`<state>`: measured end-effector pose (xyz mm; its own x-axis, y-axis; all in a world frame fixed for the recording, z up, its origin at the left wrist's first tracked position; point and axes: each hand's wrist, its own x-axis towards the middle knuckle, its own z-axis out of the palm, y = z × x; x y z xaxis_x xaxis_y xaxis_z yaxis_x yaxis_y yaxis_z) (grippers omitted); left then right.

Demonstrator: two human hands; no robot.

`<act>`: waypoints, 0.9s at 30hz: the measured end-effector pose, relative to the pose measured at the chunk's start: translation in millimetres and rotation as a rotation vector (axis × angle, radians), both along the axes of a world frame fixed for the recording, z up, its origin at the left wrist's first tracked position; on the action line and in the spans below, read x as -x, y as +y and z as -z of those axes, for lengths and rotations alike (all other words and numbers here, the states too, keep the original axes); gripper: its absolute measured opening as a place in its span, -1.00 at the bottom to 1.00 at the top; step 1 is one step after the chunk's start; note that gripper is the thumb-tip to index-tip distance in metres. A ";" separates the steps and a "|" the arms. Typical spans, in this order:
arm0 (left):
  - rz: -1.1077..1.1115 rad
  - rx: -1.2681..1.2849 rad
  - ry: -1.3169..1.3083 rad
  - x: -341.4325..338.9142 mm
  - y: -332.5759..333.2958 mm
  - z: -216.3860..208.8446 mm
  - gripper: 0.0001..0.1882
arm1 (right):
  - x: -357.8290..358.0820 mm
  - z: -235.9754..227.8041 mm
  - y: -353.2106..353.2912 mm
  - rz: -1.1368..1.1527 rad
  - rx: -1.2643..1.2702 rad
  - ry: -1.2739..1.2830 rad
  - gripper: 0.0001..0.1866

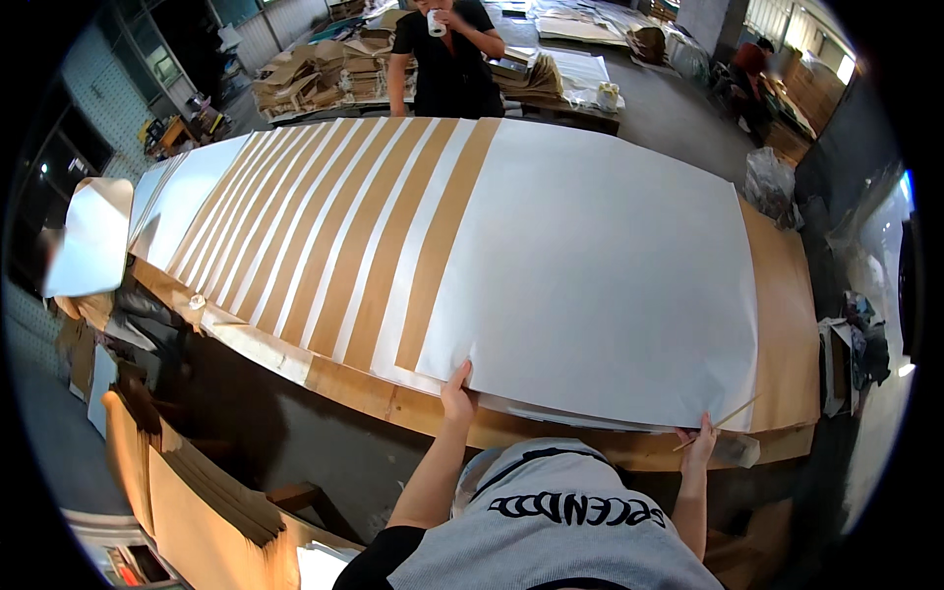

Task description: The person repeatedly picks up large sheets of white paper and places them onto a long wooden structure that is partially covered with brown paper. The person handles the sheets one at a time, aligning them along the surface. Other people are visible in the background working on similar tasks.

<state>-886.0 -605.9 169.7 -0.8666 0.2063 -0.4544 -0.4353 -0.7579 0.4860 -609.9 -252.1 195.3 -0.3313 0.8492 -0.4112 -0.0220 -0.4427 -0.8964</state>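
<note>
A large white sheet (600,265) lies over the right part of the long table, on top of brown sheets. My left hand (456,395) grips its near left edge, thumb on top. At the near right corner my right hand (699,442) pinches the same edge. A thin wooden stick (737,411) also sits in my right hand, slanting up to the right; its exact kind cannot be made out. Left of the sheet, several overlapping sheets fan out in brown and white stripes (379,246). The near edge of the white sheet is slightly lifted between my hands.
The table's wooden edge (393,405) runs along my front. Across it stands a person (447,64) with a white cup. Stacked brown cardboard (315,79) lies behind. Another person holds a white board (93,241) at the left end. Brown sheets (211,492) stand at lower left.
</note>
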 end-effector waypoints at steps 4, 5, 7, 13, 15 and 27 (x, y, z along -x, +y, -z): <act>-0.041 -0.076 0.019 -2.8 -1.3 5.6 -0.60 | -4.2 5.1 -7.7 -0.007 0.021 0.053 -0.72; -0.061 -0.080 0.030 -4.2 -0.8 4.6 -0.60 | -3.3 5.0 -9.6 -0.017 0.017 0.083 -0.72; -0.096 -0.041 0.044 -7.6 1.8 4.3 -0.60 | -3.1 4.7 -8.8 -0.017 0.033 0.081 -0.71; -0.235 0.299 0.158 -20.1 6.1 -14.6 -0.62 | -6.8 10.4 2.9 -0.042 0.047 0.003 -0.69; -0.276 0.549 0.239 -20.1 -1.5 -22.0 -0.68 | -3.7 8.6 2.4 -0.034 0.042 0.002 -0.70; -0.208 0.651 0.026 -0.6 -60.8 -10.4 -0.84 | -11.9 21.6 9.3 -0.069 0.060 0.086 -0.64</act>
<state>-885.4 -666.6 180.1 -0.8709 -0.2740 -0.4079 -0.2940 -0.3745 0.8794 -598.0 -242.9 173.7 -0.4244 0.7980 -0.4279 -0.0654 -0.4983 -0.8645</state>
